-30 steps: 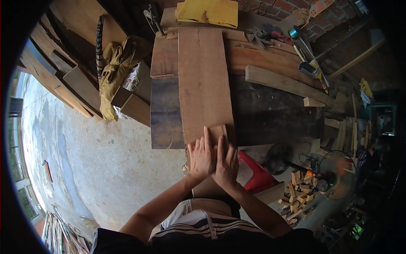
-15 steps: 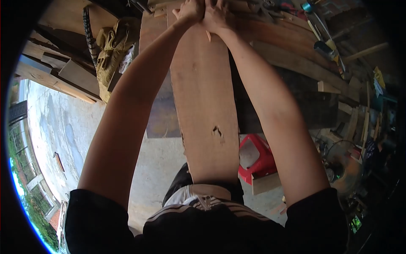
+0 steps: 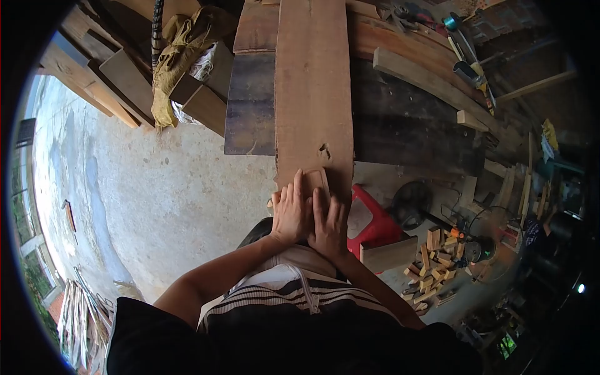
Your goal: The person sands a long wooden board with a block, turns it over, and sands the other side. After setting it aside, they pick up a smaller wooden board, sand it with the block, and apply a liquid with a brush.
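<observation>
the plank (image 3: 312, 94) is cut off at the top edge.

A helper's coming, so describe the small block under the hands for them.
Start at the long reddish-brown wooden plank lying along the dark workbench. At its near end, just before a small ragged hole, a small rectangular wooden block sits under the left hand and right hand, the only loose piece on it.

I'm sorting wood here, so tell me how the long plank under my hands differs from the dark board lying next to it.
The plank is reddish-brown; the dark board is grey-black. The plank runs on closer to the person; the dark board stops short. The left hand and right hand lie flat on the plank's near end; the dark board is untouched. Both lie flat, side by side.
</observation>
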{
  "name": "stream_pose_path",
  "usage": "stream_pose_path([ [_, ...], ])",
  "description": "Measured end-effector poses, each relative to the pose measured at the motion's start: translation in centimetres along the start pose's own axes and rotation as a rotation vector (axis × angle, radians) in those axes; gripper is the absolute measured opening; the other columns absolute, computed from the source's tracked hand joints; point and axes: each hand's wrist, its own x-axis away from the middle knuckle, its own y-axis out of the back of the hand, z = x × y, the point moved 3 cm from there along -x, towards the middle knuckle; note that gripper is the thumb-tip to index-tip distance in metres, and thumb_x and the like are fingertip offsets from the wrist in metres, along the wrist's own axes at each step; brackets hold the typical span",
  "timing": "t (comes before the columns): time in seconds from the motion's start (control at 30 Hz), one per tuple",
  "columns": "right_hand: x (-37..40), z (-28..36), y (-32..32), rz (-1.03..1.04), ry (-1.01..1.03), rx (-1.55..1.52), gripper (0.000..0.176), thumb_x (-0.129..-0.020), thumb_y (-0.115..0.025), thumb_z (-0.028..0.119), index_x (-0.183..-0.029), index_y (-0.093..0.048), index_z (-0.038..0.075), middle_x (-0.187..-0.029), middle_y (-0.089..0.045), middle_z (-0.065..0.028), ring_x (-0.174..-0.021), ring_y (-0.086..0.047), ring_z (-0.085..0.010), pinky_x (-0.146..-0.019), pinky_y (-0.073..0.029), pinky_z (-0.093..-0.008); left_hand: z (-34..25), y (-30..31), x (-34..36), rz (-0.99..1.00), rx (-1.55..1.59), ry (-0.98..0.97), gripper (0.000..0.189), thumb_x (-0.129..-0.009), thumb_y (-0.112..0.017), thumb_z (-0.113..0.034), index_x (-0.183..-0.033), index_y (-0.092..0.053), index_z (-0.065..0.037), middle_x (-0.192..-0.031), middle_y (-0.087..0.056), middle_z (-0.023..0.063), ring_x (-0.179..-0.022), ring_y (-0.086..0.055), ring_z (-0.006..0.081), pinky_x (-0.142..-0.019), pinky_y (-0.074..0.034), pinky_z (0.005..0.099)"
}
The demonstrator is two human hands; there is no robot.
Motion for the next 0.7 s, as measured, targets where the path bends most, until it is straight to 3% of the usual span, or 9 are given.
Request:
stream_pose_path([
  [0.1,-1.3,0.5,0.4,0.011,0.035,-0.021,0.088,-0.071,-0.073,0.027,-0.148,-0.036,0.003,-0.124,-0.044,-0.0298,-0.103,-0.05,-0.0402,-0.091,-0.043,-0.0475,0.6,0.5,-0.5,0.004,0.074,0.035,0.076,-0.095,-0.052,-0.027,-0.154,-0.013,0.001,-0.111,-0.052,0.0173,-0.101,-0.05,0.0306,-0.088,-0.031,0.0437],
  [0.17,-7.2,0.4,1.3,0.054,0.034,0.012,0.089,-0.071,-0.073,0.023,-0.147,-0.034,0.001,-0.122,-0.043,-0.0311,-0.101,-0.05,-0.0407,-0.088,-0.044,-0.0466,1.8,1.6,-5.9,-0.169,0.006,-0.015,0.077,-0.095,-0.052,-0.027,-0.154,-0.012,0.001,-0.109,-0.052,0.0168,-0.098,-0.05,0.0308,-0.086,-0.031,0.0435],
  [0.23,-13.9,-0.2,0.1,-0.142,0.049,-0.054,0.09,-0.069,-0.074,0.02,-0.147,-0.033,-0.001,-0.117,-0.044,-0.0301,-0.097,-0.05,-0.0406,-0.084,-0.046,-0.0463,2.5,3.8,-12.7,-0.342,-0.019,-0.085,0.074,-0.096,-0.05,-0.028,-0.154,-0.013,-0.001,-0.111,-0.054,0.0158,-0.1,-0.051,0.0313,-0.085,-0.031,0.0441],
  [0.3,-21.5,-1.2,-0.4,-0.2,0.048,-0.193,0.086,-0.073,-0.072,0.017,-0.148,-0.031,0.001,-0.118,-0.043,-0.0284,-0.104,-0.047,-0.0438,-0.088,-0.043,-0.051,4.3,6.0,-20.4,-0.351,-0.077,-0.071,0.071,-0.098,-0.047,-0.032,-0.155,-0.015,-0.004,-0.115,-0.056,0.0144,-0.104,-0.052,0.0316,-0.086,-0.031,0.0447],
  [0.37,-29.1,-2.0,-0.7,-0.334,0.115,-0.123,0.082,-0.071,-0.072,0.016,-0.141,-0.035,-0.004,-0.107,-0.047,-0.0282,-0.093,-0.051,-0.0411,-0.08,-0.047,-0.0467,6.3,8.4,-28.2,-0.349,-0.094,-0.063,0.066,-0.099,-0.043,-0.036,-0.154,-0.019,-0.009,-0.121,-0.058,0.0144,-0.112,-0.053,0.0327,-0.091,-0.032,0.0467],
  [0.5,-42.5,-3.4,-1.7,-0.482,0.055,-0.119,0.079,-0.07,-0.073,0.019,-0.137,-0.038,-0.002,-0.105,-0.051,-0.0278,-0.094,-0.053,-0.0399,-0.075,-0.049,-0.0476,10.0,12.6,-43.1,-0.278,-0.216,0.017,0.063,-0.098,-0.043,-0.039,-0.151,-0.022,-0.014,-0.136,-0.054,0.0184,-0.125,-0.05,0.0378,-0.098,-0.033,0.0567],
  [0.57,-48.4,-4.2,-4.6,-0.518,-0.045,-0.253,0.091,-0.077,-0.074,0.029,-0.149,-0.022,0.005,-0.125,-0.041,-0.0328,-0.12,-0.04,-0.0504,-0.102,-0.033,-0.0618,10.4,14.1,-47.2,-0.242,-0.115,0.08,0.057,-0.101,-0.035,-0.047,-0.151,-0.026,-0.022,-0.143,-0.05,0.0176,-0.129,-0.047,0.0405,-0.104,-0.027,0.0654],
  [0.63,-49.2,-4.1,-4.8,-0.694,0.048,-0.289,0.094,-0.073,-0.077,0.023,-0.146,-0.022,0.0,-0.119,-0.041,-0.0325,-0.11,-0.042,-0.0493,-0.097,-0.032,-0.0624,11.5,13.7,-48.4,-0.25,-0.146,0.084,0.055,-0.101,-0.036,-0.045,-0.151,-0.026,-0.024,-0.143,-0.049,0.0196,-0.129,-0.047,0.041,-0.103,-0.03,0.0628],
  [0.7,-47.3,-4.4,-4.1,-0.533,0.06,-0.3,0.088,-0.074,-0.075,0.02,-0.146,-0.029,0.002,-0.12,-0.041,-0.0321,-0.11,-0.042,-0.049,-0.098,-0.033,-0.0603,10.9,13.3,-47.3,-0.256,-0.019,0.011,0.058,-0.1,-0.038,-0.041,-0.153,-0.024,-0.02,-0.142,-0.049,0.0201,-0.13,-0.046,0.0393,-0.105,-0.031,0.0592],
])
